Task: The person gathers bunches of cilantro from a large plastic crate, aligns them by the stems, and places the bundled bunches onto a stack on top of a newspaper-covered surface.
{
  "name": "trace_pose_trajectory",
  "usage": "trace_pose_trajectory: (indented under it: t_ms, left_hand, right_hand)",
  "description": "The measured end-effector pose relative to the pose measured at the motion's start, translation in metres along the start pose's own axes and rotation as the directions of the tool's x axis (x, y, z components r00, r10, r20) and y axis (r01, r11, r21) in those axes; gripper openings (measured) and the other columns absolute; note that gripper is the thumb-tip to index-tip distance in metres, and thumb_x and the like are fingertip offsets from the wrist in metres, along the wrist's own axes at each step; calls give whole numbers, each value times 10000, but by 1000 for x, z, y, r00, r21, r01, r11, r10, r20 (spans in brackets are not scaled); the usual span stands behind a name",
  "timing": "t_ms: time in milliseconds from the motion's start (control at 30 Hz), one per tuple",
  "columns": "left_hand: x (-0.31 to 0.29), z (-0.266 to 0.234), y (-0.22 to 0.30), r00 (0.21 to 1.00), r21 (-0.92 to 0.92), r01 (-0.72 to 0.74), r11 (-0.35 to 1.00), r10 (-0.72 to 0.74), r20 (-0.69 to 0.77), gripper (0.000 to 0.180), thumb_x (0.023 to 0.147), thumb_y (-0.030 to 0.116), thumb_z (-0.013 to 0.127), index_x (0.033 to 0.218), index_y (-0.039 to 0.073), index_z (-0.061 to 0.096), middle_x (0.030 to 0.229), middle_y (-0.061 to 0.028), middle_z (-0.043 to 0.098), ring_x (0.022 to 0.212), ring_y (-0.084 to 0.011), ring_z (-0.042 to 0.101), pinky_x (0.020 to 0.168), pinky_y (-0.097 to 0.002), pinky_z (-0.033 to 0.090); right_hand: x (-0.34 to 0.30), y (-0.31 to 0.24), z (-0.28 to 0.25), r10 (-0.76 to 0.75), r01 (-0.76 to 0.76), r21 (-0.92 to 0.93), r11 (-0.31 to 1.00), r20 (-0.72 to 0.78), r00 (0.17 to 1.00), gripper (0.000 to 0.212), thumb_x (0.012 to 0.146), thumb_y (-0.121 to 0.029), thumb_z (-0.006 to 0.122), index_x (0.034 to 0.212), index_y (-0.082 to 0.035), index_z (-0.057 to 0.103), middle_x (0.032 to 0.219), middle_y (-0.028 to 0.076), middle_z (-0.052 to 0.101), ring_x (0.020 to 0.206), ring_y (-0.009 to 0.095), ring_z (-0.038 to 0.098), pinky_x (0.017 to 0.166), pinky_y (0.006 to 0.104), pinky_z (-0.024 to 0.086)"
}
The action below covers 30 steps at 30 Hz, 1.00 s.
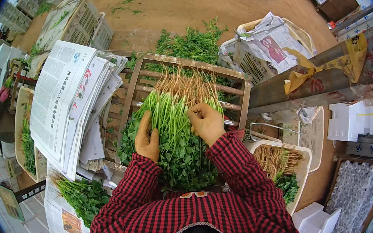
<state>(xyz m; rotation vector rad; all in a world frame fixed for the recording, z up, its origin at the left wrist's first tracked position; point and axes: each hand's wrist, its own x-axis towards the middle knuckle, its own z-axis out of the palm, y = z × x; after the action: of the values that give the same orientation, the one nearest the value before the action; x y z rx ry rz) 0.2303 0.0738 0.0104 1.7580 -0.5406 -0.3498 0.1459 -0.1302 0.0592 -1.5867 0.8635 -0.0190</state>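
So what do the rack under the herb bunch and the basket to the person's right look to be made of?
The rack looks like metal, probably steel: flat brownish frame and round crossbars with a dull, rusty, worn surface. The basket looks like moulded plastic, off-white and matt, with a smooth rounded rim; it holds more greens with pale roots. Both hands, left hand and right hand, rest on the herb bunch.

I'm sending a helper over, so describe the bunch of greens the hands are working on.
Find the rusty metal rack in the middle. On it lies the herb bunch, pale roots pointing away, with the left hand and right hand on its green stems. The other greens lie on newspaper or in a crate.
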Motion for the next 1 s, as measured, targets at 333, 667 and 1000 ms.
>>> trace_pose_trajectory:
  t_ms: [333, 667, 1000]
  left_hand:
    - [0, 12, 0, 961, 505, -250, 826, 149, 232, 502, 905, 70, 704, 1399, 108, 622, 1580, -246, 415, 1419, -417, 457, 1231, -612, 229]
    - [17, -22, 60, 948, 349, -262, 900, 172, 267, 431, 931, 101, 665, 1354, 24, 634, 1434, -296, 566, 1309, -449, 571, 1131, -525, 432]
    - [67, 18, 35, 805, 221, -446, 867, 281, 522, 513, 990, 121, 629, 1474, 15, 500, 1422, -247, 582, 1326, -428, 548, 1168, -540, 378]
  right_hand:
    - [19, -3, 21, -120, 109, -559, 822, 17, 993, 539, 910, -501, 732, 1232, -80, 641, 874, 111, 737, 772, 256, 738, 699, 377, 578]
    - [-12, 22, -1, -79, 72, -92, 993, -70, 994, 231, 1000, -263, 653, 1080, -48, 627, 781, 66, 724, 696, 173, 718, 659, 337, 568]
    - [-36, 27, 6, -373, 383, 32, 923, -165, 913, 106, 952, -88, 651, 1025, -22, 613, 955, 115, 714, 754, 218, 673, 651, 343, 537]
